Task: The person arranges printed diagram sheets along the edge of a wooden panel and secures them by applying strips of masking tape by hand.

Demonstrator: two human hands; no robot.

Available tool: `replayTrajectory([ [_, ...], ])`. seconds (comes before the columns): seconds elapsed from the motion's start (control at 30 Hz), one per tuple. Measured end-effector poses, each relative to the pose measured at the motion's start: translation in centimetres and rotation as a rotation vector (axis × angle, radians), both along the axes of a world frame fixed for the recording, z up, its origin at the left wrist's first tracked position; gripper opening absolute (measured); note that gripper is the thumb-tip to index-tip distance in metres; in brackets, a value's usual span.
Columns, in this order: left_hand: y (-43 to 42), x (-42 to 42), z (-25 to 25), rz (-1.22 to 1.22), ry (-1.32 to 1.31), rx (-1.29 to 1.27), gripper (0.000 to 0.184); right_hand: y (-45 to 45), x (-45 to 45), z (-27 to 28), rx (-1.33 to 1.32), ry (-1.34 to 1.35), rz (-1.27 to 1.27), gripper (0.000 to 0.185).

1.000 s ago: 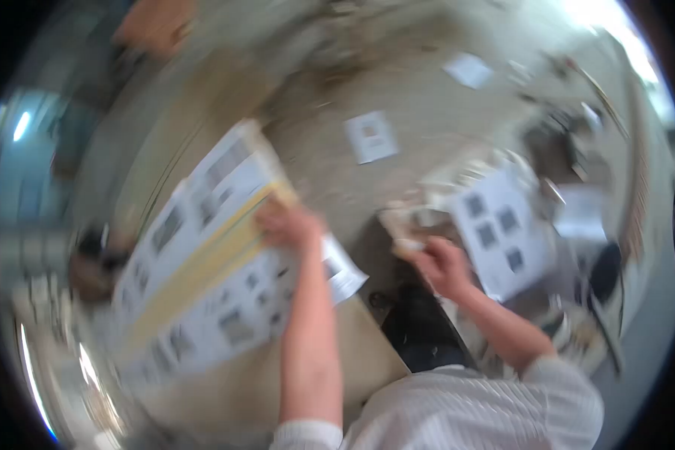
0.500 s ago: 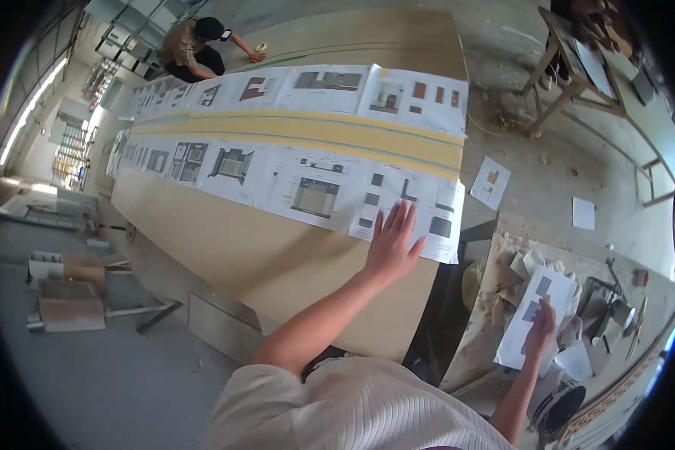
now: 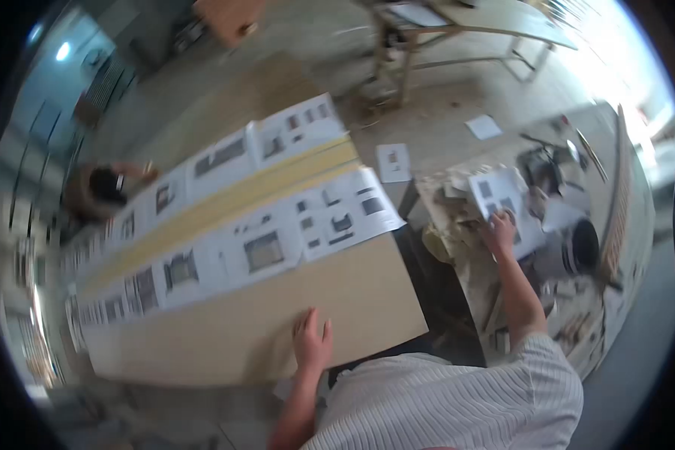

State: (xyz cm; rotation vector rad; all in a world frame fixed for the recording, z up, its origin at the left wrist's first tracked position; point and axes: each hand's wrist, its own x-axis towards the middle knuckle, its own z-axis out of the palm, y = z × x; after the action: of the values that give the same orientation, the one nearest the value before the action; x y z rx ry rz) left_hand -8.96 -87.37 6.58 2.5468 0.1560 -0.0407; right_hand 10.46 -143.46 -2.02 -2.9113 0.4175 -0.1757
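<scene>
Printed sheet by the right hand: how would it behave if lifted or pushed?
The printed sheet likely lifts light and floppy; it looks like thin paper. Pushed, it may snag or crease against the clutter around it.

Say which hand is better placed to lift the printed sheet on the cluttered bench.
Right, most likely: the right hand is at the printed sheet, while the left hand is at the large board.

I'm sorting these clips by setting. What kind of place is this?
Probably a workshop: a large board, a cluttered workbench and a rough wooden table stand on a bare floor.
</scene>
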Motion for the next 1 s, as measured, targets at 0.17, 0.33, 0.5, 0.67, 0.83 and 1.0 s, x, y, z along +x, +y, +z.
replayTrajectory([
  [0.17,-0.7,0.7,0.2,-0.037,0.013,-0.086,0.045,4.5,-0.8,5.8,0.056,-0.221,-0.083,0.045],
  [0.33,-7.8,6.6,4.8,-0.051,0.106,-0.528,0.039,13.8,-2.9,12.8,0.757,-0.481,0.244,0.048],
  [0.5,-15.3,12.9,10.7,-0.173,-0.011,-0.923,0.037,22.1,-5.9,20.6,1.119,-0.428,0.487,0.090],
  [0.67,-17.2,13.5,15.0,-0.216,0.096,-1.088,0.033,22.0,-6.0,23.3,1.140,-0.261,0.654,0.099],
  [0.83,-16.6,13.0,14.6,-0.213,0.014,-1.041,0.023,19.7,-6.2,24.5,1.084,-0.243,0.632,0.080],
  [1.0,-15.1,9.6,13.7,-0.244,0.022,-0.878,0.022,22.1,-7.5,22.5,0.943,-0.203,0.664,0.039],
])
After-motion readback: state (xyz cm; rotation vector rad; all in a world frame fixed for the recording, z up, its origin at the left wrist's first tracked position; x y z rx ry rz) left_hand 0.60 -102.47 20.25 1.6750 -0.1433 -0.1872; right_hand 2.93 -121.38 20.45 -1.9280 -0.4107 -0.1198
